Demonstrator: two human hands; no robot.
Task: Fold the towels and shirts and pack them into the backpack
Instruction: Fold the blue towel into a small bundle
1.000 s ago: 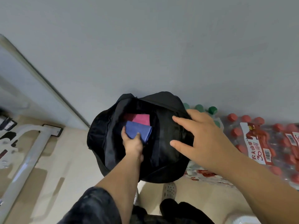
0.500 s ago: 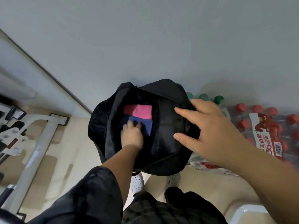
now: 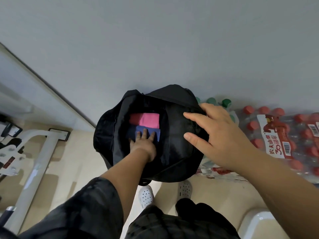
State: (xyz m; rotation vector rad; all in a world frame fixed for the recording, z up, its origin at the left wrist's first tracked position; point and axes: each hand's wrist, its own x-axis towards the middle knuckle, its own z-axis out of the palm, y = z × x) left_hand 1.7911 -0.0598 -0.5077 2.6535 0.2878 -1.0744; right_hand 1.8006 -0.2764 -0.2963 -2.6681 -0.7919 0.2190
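Left hand [image 3: 144,145], fingers straight, presses the blue towel [image 3: 157,134] flat beside the pink towel [image 3: 149,120] inside the open backpack [image 3: 172,152]; right hand [image 3: 219,135], fingers spread, rests on its right edge.

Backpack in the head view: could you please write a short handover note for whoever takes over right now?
Left hand: inside the backpack, fingers straight, pressing flat on the blue folded cloth.
Right hand: fingers spread, resting on the backpack's right side, likely steadying it; it grips nothing.
Things: the pink folded cloth lies in the bag just beyond the blue one, edges touching. The bag stands open on the floor against the wall.
Done: two folded pieces are packed.
Left: withdraw the left hand. No other towels or shirts are in view, so check for more to fold.
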